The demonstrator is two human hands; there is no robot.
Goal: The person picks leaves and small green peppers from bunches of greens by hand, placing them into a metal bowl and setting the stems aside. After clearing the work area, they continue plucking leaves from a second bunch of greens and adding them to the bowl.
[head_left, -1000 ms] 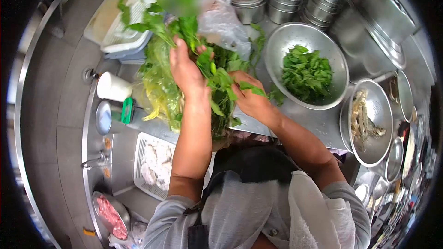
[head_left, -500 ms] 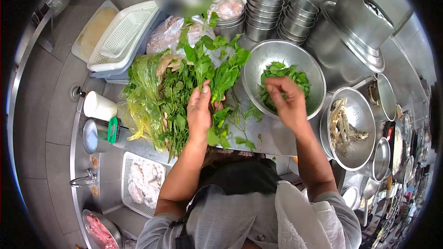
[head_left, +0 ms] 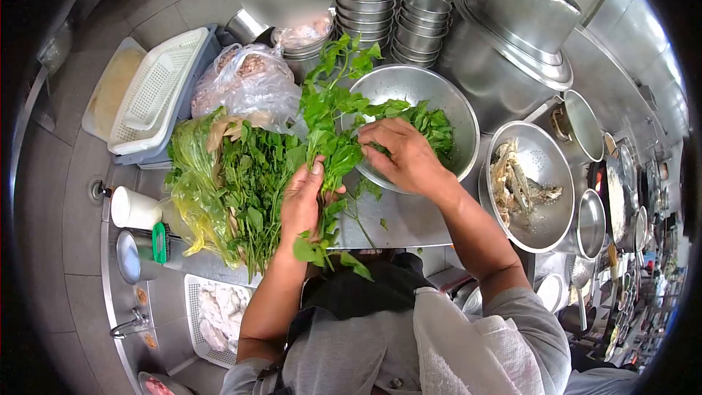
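My left hand (head_left: 303, 201) is closed around the stems of a bunch of leafy greens (head_left: 329, 128), which fans upward above the fingers. Beside it, my right hand (head_left: 401, 152) pinches at the leaves on the bunch's right side, over the near left rim of a steel bowl (head_left: 373, 86). Picked green leaves (head_left: 433, 130) lie in that bowl. Left of my left hand, a larger heap of leafy stems (head_left: 256, 175) rests on the steel counter, partly in a yellowish plastic bag (head_left: 191, 175). My right fingertips are partly hidden by leaves.
A steel colander (head_left: 537, 230) with fish pieces (head_left: 515, 175) stands to the right. Stacked steel pots (head_left: 365, 11) and a large lidded pot (head_left: 482, 66) are behind. A bag of pinkish food (head_left: 245, 91) and white baskets (head_left: 146, 113) sit left; a sink (head_left: 164, 307) is at lower left.
My right hand has moved left from above the leaves in the bowl to the bunch in my left hand. The whole view has shifted, so the surroundings appear farther left.
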